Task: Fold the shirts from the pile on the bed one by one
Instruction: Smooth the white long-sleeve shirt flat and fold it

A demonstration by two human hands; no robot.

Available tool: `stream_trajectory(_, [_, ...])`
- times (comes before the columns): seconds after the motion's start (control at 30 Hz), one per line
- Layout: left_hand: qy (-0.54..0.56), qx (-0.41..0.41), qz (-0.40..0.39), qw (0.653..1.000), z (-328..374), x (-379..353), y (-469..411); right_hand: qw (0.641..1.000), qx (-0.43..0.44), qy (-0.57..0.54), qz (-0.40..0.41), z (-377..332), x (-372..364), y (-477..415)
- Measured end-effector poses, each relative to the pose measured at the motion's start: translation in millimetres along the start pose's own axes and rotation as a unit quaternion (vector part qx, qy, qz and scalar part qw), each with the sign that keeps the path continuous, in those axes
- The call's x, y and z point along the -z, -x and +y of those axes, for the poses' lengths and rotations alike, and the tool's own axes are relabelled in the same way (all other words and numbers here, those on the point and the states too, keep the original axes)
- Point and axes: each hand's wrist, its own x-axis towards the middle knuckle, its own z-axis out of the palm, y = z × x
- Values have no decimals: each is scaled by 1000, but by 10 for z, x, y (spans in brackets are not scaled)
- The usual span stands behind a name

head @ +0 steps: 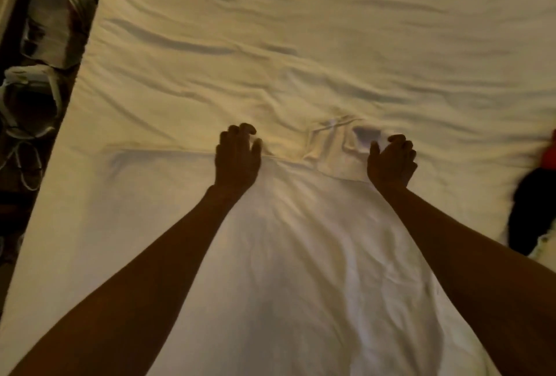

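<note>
**Clerk:** Head view, item one?

**Keeper:** Plain white cloth shirt [301, 240], spread flat on the wrinkled cream bed sheet [331, 29], its collar [337, 144] on the far side from the person.

**Clerk:** Hands?

**Keeper:** Left hand [237, 159], fingers curled, at the shoulder seam. Right hand [392, 162], fingers curled, just beside the collar. Whether either grips cloth: cannot tell.

**Clerk:** Remainder?

**Keeper:** Dark heap of clothing [529, 210] at the right bed edge; pale bags [51, 23] on the floor, left.
</note>
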Motion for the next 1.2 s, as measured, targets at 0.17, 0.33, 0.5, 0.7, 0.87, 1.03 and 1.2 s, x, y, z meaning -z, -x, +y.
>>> stream_trajectory(0.17, [74, 44, -141, 986, 788, -637, -100, 994, -33, -17, -102, 207, 56, -164])
stream_trajectory(0.33, [54, 138, -167, 975, 1070, -858, -428, 981, -29, -101, -162, 163, 29, -349])
stream_trajectory(0.5, [115, 180, -134, 968, 995, -871, -742, 965, -44, -216, -141, 70, 64, -531])
stream_trajectory(0.7, [100, 151, -105, 978, 980, -848, -820, 957, -42, -262, -120, 97, 101, -703])
stream_trajectory(0.87, [207, 150, -128, 958, 1000, -863, -836, 919, -84, -339, -183, -140, 204, -840])
stream_trajectory(1.03, [230, 119, -123, 958, 1030, -820, -887, 917, -28, -380, -119, -298, 202, -953])
stream_trajectory(1.2, [147, 89, -95, 980, 957, -904, -902, 941, 33, -328, -75, -300, 45, -984])
